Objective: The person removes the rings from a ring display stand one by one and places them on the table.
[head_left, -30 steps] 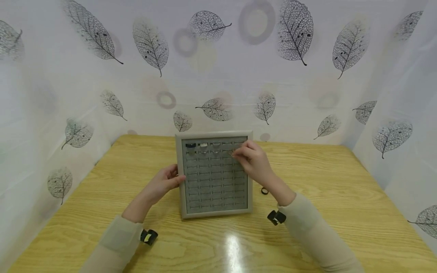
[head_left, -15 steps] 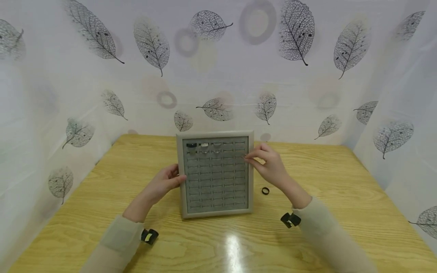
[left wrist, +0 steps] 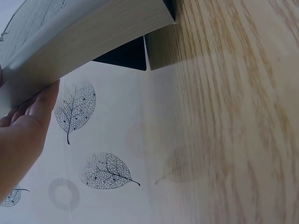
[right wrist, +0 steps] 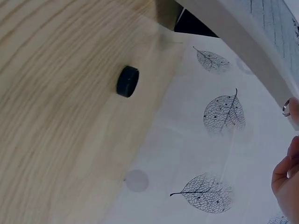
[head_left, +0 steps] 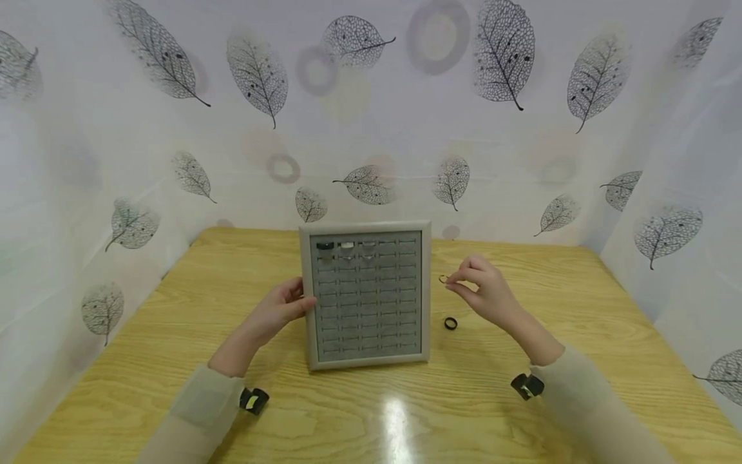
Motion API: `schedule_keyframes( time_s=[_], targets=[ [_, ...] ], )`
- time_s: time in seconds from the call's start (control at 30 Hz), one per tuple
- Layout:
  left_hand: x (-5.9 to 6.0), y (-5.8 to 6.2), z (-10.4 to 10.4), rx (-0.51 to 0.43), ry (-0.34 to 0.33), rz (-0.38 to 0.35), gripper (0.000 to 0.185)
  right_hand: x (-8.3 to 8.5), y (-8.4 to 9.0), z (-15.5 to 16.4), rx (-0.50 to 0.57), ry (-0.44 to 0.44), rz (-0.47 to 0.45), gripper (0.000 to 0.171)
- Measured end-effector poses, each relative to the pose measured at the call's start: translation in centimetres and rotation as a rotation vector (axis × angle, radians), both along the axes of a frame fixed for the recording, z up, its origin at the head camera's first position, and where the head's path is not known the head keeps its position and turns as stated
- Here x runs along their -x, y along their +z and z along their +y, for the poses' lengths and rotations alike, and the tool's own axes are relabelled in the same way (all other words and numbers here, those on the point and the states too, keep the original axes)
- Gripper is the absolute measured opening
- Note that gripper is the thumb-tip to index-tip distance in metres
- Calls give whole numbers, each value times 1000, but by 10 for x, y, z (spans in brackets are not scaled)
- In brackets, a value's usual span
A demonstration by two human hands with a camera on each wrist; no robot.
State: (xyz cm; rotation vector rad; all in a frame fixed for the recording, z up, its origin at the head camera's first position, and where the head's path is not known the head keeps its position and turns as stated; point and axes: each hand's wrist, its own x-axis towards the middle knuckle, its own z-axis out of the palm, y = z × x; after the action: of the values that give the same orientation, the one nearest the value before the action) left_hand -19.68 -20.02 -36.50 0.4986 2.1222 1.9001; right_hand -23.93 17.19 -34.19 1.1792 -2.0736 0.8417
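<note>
A framed ring display board (head_left: 365, 296) stands tilted back on the table, grey slotted padding inside a pale frame. Several rings (head_left: 346, 245) sit in the left slots of its top two rows, one of them dark. My left hand (head_left: 277, 312) grips the frame's left edge, thumb in front and fingers behind. To the right of the board, my right hand (head_left: 484, 290) pinches a thin ring (head_left: 443, 279) between thumb and fingertips, above the table. On the wood below that hand lies a black ring (head_left: 451, 323), also seen in the right wrist view.
The wooden table (head_left: 232, 270) runs back to a white curtain (head_left: 371, 116) printed with leaves, which also hangs on both sides. A black support (left wrist: 126, 55) shows behind the board. Dark wrist cameras (head_left: 253, 401) are strapped at both sleeves.
My right hand has drawn back from the board's upper right slots, moving right and a little down with the thin ring. The left hand and board have stayed in place.
</note>
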Motion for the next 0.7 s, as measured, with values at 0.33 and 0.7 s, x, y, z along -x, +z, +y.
schedule_keyframes(
  time_s=[0.33, 0.7],
  targets=[
    [0, 0, -1, -4, -5, 6, 55, 4, -25, 30, -170, -87, -116, 13],
    [1, 0, -1, 3, -5, 5, 54, 9, -42, 48, -450, -113, -337, 11]
  ],
)
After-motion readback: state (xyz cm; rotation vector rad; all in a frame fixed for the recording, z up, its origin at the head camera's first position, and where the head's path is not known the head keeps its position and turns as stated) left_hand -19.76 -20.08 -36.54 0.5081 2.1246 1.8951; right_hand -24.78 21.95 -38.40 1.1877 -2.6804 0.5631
